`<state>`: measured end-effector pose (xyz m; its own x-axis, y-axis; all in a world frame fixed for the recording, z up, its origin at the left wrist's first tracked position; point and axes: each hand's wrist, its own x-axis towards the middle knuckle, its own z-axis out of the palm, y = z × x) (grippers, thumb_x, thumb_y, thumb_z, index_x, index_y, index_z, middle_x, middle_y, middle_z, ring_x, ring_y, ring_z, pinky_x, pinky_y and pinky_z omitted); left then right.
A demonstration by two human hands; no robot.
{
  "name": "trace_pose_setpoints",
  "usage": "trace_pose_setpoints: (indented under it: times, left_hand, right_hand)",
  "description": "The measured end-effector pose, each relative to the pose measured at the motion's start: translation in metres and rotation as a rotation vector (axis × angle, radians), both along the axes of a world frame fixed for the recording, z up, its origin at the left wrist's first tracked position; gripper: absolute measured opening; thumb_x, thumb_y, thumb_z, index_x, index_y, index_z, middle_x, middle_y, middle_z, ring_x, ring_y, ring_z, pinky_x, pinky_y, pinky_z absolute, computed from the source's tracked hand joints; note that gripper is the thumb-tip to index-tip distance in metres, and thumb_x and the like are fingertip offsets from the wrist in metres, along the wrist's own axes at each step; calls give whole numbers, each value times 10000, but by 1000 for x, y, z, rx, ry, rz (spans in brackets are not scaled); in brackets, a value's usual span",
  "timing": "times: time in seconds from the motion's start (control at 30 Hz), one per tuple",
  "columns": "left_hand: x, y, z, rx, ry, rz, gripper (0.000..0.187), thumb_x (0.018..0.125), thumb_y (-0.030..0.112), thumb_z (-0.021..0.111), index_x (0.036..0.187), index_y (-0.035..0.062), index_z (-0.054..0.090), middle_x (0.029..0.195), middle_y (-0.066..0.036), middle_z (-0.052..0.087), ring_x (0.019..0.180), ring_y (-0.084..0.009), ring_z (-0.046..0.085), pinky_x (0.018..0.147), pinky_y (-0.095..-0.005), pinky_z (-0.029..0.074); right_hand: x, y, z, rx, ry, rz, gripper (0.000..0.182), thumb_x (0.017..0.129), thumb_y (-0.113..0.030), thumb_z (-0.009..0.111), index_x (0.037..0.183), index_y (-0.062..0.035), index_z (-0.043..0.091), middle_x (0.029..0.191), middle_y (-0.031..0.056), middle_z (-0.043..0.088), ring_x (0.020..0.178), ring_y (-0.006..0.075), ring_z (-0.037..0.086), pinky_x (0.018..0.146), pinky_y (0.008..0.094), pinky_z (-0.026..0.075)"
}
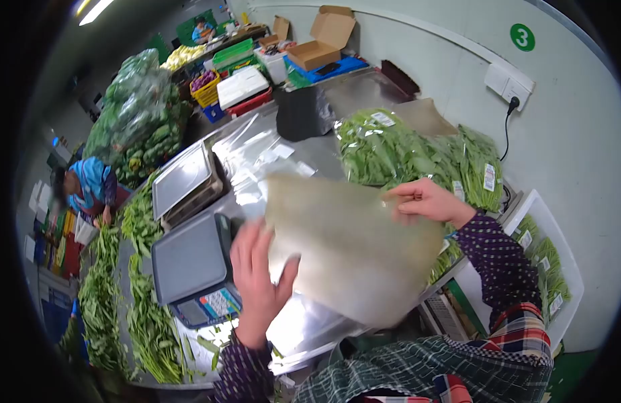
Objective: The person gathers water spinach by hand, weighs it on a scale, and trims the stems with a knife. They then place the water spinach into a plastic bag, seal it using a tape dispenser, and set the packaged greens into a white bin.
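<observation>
A tan, slightly see-through sheet (344, 248) is held up over the metal table, its surface blurred. My right hand (424, 201) pinches the upper right part of the sheet between thumb and fingers. At the left edge my left hand (260, 269) is open, fingers raised and thumb apart, overlapping the sheet's border. A digital scale (193, 262) stands just left of that hand. Behind the sheet lie clear bags of leafy greens (384, 151) with white labels.
Loose greens (149, 322) run along the table's left side, by a second scale (183, 178). A white bin (572, 289) of bagged greens stands at the right. Across the table is a co-worker (89, 185); boxes and crates stand at the back.
</observation>
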<state>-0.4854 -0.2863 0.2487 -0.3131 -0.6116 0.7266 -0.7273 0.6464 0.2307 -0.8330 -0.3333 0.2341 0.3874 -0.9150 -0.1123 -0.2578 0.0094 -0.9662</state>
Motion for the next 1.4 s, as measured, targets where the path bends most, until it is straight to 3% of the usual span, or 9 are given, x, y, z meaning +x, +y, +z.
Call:
trace_pose_setpoints:
  times: [0.2, 0.27, 0.57, 0.83, 1.03, 1.17, 1.27, 1.3, 1.4]
  left_hand:
    - [35, -34, 21, 4, -225, -143, 310, 772, 179, 702, 1026, 22, 619, 1050, -137, 630, 1052, -303, 558, 947, -411, 383]
    - [48, -32, 18, 390, -130, -238, 158, 807, 180, 687, 833, 27, 656, 791, -94, 649, 810, -215, 606, 802, -344, 437]
    - [58, -32, 2, 788, 117, -399, 315, 824, 293, 700, 725, 0, 642, 512, -40, 527, 475, -89, 448, 475, -272, 373]
    - [44, -28, 15, 852, 6, -458, 320, 830, 293, 695, 729, -5, 641, 528, -32, 537, 495, -90, 475, 499, -272, 394]
    - [24, -20, 19, 781, -44, -439, 365, 819, 329, 706, 712, -14, 640, 527, -35, 536, 509, -87, 491, 497, -282, 398]
    - [2, -24, 3, 854, 4, -415, 301, 775, 202, 730, 632, -23, 590, 570, -68, 595, 536, -106, 504, 502, -273, 393]
    - [-8, -32, -23, 468, -348, -586, 236, 703, 138, 733, 659, -30, 573, 611, -146, 563, 542, -301, 528, 559, -387, 425]
    - [-18, -24, -6, 516, -644, -598, 201, 852, 192, 679, 968, 29, 703, 868, -143, 705, 704, -232, 635, 693, -321, 501]
    - [-46, -9, -13, 587, -650, -698, 215, 839, 189, 690, 935, -4, 689, 819, -139, 702, 693, -237, 638, 664, -332, 496]
  right_hand:
    - [56, 55, 51, 78, 55, 211, 366, 863, -24, 536, 1225, -1, 582, 850, 83, 691, 656, 106, 624, 612, 240, 497]
    - [66, 68, 52, 107, 57, 208, 367, 859, -23, 541, 1223, 5, 582, 846, 90, 691, 653, 109, 625, 613, 241, 497]
    - [95, 131, 25, 108, -76, 133, 357, 857, -48, 578, 1205, 30, 582, 854, 121, 696, 669, 136, 648, 614, 260, 511]
    - [90, 160, 5, 158, -275, 61, 352, 859, -59, 584, 1198, 36, 582, 860, 137, 695, 688, 155, 661, 610, 257, 515]
    - [69, 170, -7, 47, -131, -35, 385, 874, -155, 620, 1214, 18, 569, 872, 135, 694, 710, 159, 667, 647, 286, 545]
    - [45, 190, -62, 23, -270, -194, 375, 885, -209, 642, 1183, 11, 583, 900, 101, 693, 754, 160, 676, 671, 281, 553]
    - [55, 219, -73, -38, -361, -361, 186, 873, -111, 609, 1003, 18, 643, 793, 102, 691, 657, 162, 665, 569, 277, 525]
    - [57, 227, -75, -45, -367, -406, 186, 873, -111, 609, 1003, 18, 643, 793, 102, 691, 657, 162, 665, 569, 277, 525]
    - [59, 254, -79, -105, -347, -496, 144, 876, -82, 597, 963, 22, 643, 745, 83, 678, 605, 146, 636, 541, 269, 501]
